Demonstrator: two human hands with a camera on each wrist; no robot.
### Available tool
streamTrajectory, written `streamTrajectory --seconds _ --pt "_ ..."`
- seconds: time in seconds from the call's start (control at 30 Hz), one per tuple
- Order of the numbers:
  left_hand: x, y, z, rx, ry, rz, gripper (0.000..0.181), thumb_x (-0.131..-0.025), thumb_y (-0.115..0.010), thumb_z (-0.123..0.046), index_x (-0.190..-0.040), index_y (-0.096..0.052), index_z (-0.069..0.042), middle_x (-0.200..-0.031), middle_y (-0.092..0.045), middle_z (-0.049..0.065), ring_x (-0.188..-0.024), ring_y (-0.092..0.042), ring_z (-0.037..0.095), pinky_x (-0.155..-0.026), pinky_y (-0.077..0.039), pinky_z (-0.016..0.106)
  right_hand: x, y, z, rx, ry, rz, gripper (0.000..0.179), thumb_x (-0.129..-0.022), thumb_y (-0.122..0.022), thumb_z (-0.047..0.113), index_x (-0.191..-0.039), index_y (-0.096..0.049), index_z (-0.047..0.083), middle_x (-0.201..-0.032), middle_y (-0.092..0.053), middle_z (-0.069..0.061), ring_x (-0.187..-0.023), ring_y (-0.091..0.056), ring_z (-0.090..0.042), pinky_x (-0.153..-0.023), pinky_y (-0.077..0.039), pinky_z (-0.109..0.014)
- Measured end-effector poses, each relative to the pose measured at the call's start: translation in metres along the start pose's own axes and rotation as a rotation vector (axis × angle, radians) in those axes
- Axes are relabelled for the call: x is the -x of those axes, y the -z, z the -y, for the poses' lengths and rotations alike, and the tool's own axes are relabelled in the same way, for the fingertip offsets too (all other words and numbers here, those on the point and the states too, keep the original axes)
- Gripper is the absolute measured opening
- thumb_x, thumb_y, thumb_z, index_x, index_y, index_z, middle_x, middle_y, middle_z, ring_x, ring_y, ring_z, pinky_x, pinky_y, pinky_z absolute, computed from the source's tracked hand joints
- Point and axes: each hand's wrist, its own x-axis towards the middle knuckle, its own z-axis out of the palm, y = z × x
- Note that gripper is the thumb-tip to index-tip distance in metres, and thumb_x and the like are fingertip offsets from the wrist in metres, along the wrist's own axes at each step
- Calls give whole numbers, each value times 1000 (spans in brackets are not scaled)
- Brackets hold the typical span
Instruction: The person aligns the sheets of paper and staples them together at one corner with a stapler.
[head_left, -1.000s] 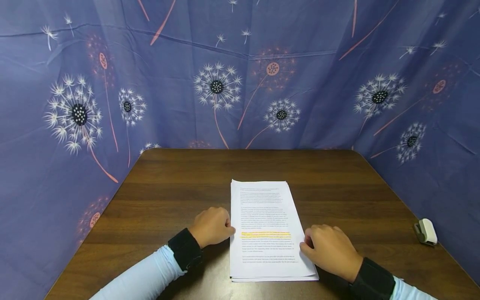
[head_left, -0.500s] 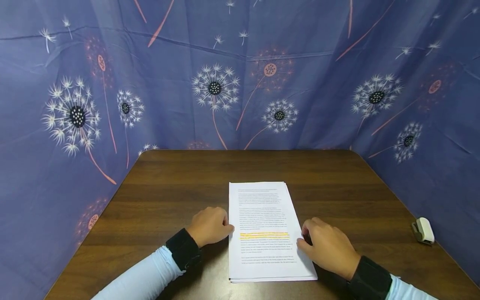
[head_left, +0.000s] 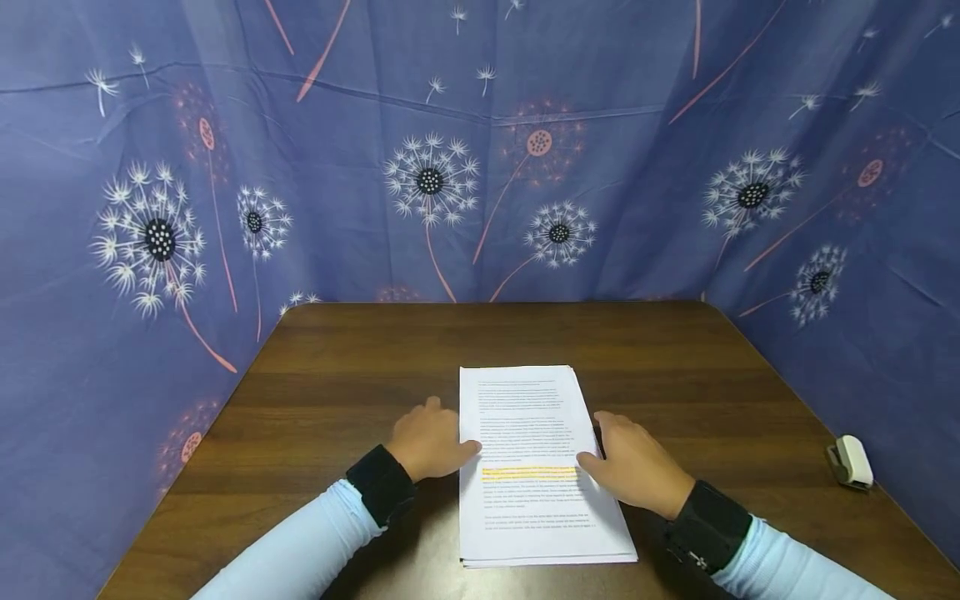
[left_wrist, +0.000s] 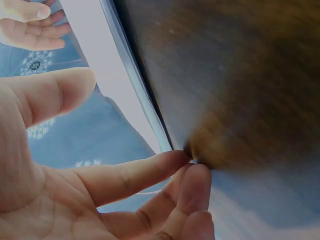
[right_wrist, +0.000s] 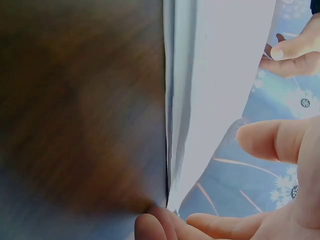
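A stack of printed paper (head_left: 532, 517) lies flat on the table, a yellow highlighted band across its top sheet. My left hand (head_left: 427, 442) is at the stack's left edge, thumb held out over the sheet. In the left wrist view the left fingertips (left_wrist: 192, 185) come right to the stack's side, low by the tabletop, and the thumb stands clear of the paper. Mirroring it, my right hand (head_left: 637, 462) is at the right edge with its thumb over the top sheet. The right wrist view has its fingertips (right_wrist: 152, 227) at the lower side of the stack.
A small white and grey stapler-like object (head_left: 853, 462) sits near the right edge of the brown wooden table (head_left: 360, 358). Blue cloth with a dandelion print (head_left: 337, 183) hangs behind the table and along both sides.
Both hands have gone from curled fingers beside the stack to straighter fingers at its edges, with thumbs moved inward over the top sheet. The sheets' top edges look more even than a second ago.
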Motion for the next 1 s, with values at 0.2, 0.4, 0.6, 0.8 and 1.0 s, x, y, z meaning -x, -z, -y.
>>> streamTrajectory --seconds 0.2,0.4,0.6,0.8,1.0 --pt "-4 -1 -8 -40 10 7 50 -90 -70 -54 -100 -78 -6 -113 -65 18 -86 -56 30 -72 -47 47 -6 -7 5 5 -5 -29 73 -90 -74 30 -142 -49 -15 -135 -61 -30 -122 -62 -40 -99 -51 -60" --pt "-6 -2 -14 -16 19 6 48 -88 -73 -52 -97 -77 -5 -110 -63 17 -82 -55 29 -70 -46 45 -6 -11 11 -2 -31 -13 75 -89 -73 31 -143 -47 -15 -139 -57 -32 -130 -56 -48 -105 -45 -64" --pt "-6 -2 -13 18 29 11 45 -88 -75 -48 -97 -77 -4 -105 -62 16 -77 -54 27 -66 -45 42 -11 -12 10 -119 -72 -20 72 -88 -73 25 -142 -46 -14 -128 -64 -27 -111 -66 -34 -92 -55 -53" --pt "-5 -4 -12 26 40 11 45 -88 -76 -46 -99 -77 -3 -106 -62 16 -78 -54 27 -67 -46 43 -18 -16 6 -274 -127 -8 72 -87 -74 17 -143 -42 -13 -125 -63 -24 -103 -64 -28 -84 -55 -43" --pt "-3 -7 -13 19 43 -13 44 -87 -77 -46 -100 -77 -3 -108 -62 16 -77 -55 27 -66 -48 43 -21 -19 4 -466 -230 -26 70 -90 -68 9 -148 -32 -9 -124 -60 -26 -99 -64 -27 -78 -53 -36"
